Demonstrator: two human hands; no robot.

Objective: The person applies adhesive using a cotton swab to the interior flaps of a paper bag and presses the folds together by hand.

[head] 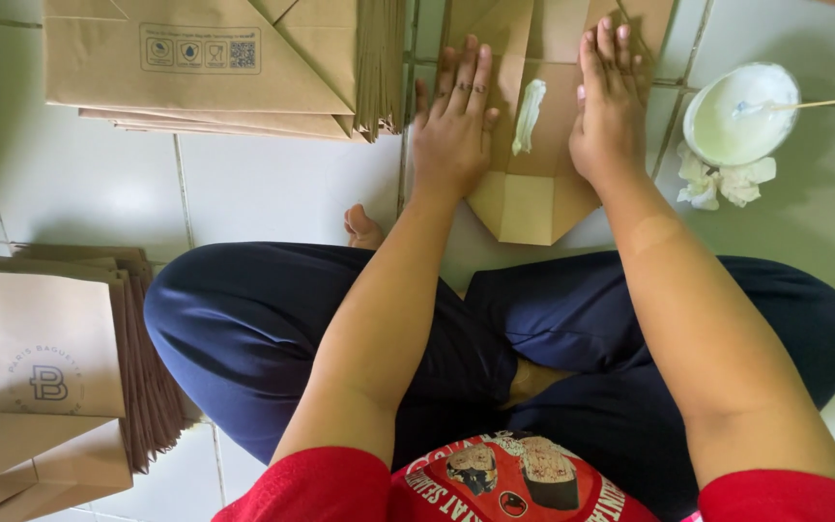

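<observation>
A flattened brown paper bag (526, 198) lies on the white tiled floor in front of my crossed legs, its bottom flaps folded out. A streak of white glue (528, 116) runs down the middle of the flap. My left hand (453, 121) presses flat on the bag's left side, fingers together and stretched out. On the right side, my right hand (609, 106) lies flat in the same way. Neither hand holds anything.
A white bowl of glue (738, 116) with a thin stick (828, 101) stands at the right, crumpled tissue (722, 182) below it. A stack of flat brown bags (215, 68) lies at the top left, another pile of printed bags (45, 358) at the lower left.
</observation>
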